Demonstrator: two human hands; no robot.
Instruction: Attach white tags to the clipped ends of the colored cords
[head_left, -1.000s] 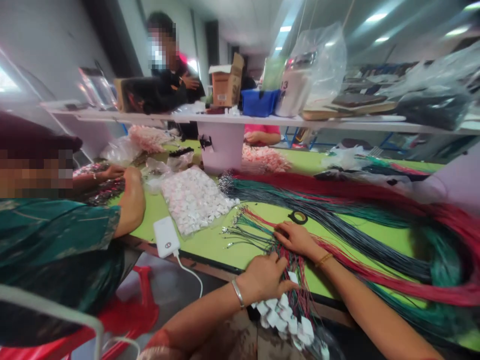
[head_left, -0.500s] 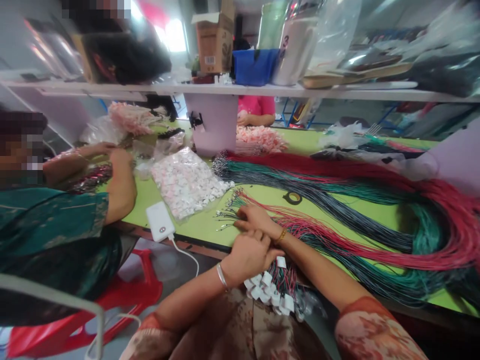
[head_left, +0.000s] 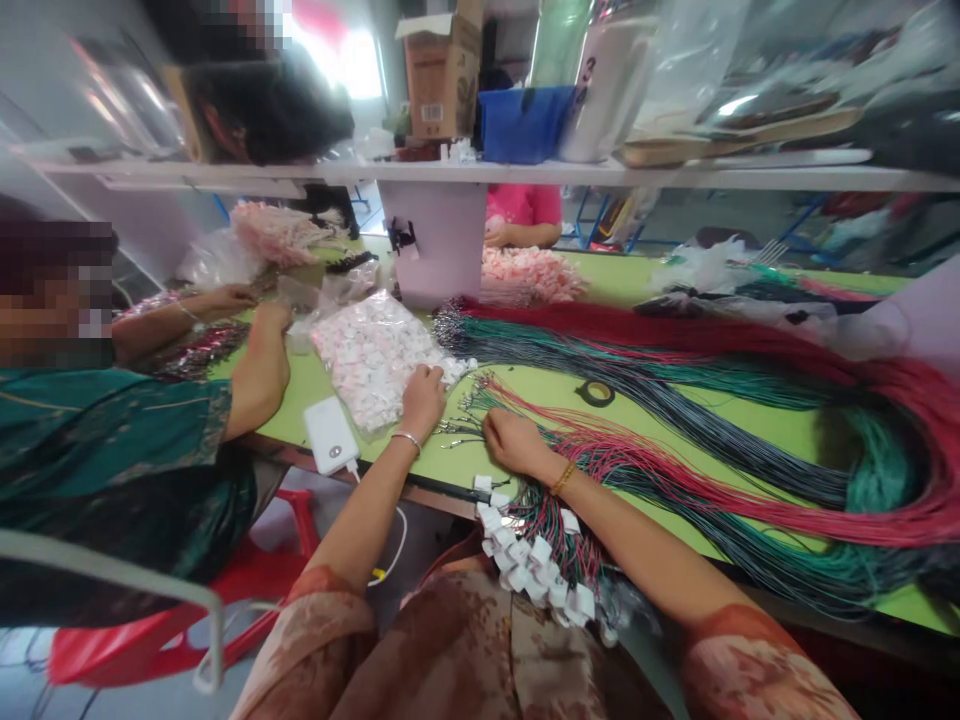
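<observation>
My left hand (head_left: 424, 400) reaches to the edge of a clear bag of small white connectors (head_left: 367, 365), some lying loose at its mouth. Its fingers are bent together there; whatever is between them is hidden. My right hand (head_left: 516, 440) is curled over the metal-tipped ends of red, green and black wires (head_left: 585, 450) on the table. What its fingers hold cannot be made out. At the table edge in front of me hangs a bunch of wires with white connectors (head_left: 532, 565) on their ends.
A white power bank (head_left: 330, 435) with a cable lies at the left. A tape roll (head_left: 596, 393) and a thick wire bundle (head_left: 675, 345) lie beyond my right hand. A shelf (head_left: 525, 172) crosses above. A co-worker's arm (head_left: 262, 370) is at left, beside a red stool (head_left: 180, 640).
My left hand has left my right hand and moved left and away from me, to the white connectors. My right hand stays at the wire ends, its fingers more curled.
</observation>
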